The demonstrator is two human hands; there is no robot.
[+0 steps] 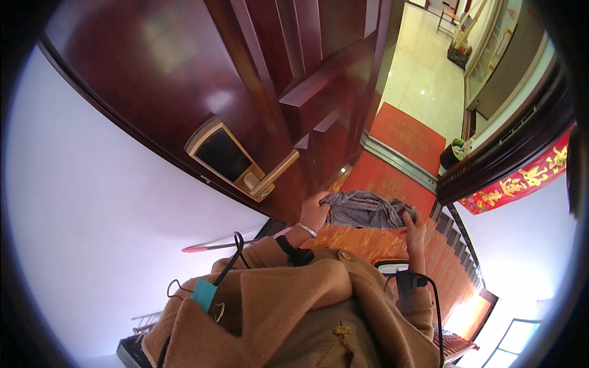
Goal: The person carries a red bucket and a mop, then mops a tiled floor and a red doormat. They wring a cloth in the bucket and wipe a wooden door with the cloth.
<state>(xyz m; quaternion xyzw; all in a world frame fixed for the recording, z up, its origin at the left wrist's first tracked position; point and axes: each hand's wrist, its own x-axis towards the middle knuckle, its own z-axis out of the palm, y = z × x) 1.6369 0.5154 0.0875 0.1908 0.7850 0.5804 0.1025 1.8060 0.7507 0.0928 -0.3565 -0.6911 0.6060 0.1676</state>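
Observation:
A crumpled grey cloth [363,210] with dark reddish stripes is stretched between my two hands, in front of my body. My left hand [314,212] grips its left end; a silver bracelet [307,229] circles that wrist. At the other end, my right hand [415,225] pinches the cloth between thumb and fingers. Ahead and to the left stands a dark red panelled door [276,106], swung open. Its gold-coloured lever handle [276,174] sits on a plate with a black panel [224,156], apart from my hands.
Red mats [407,133] lie on both sides of a metal threshold [399,162]. A plant pot [448,158] stands by the dark door frame [501,133]. Stairs [448,269] descend at the right. A red banner [520,177] bearing gold writing hangs on the wall. A pink-tipped stick [195,249] leans at the left.

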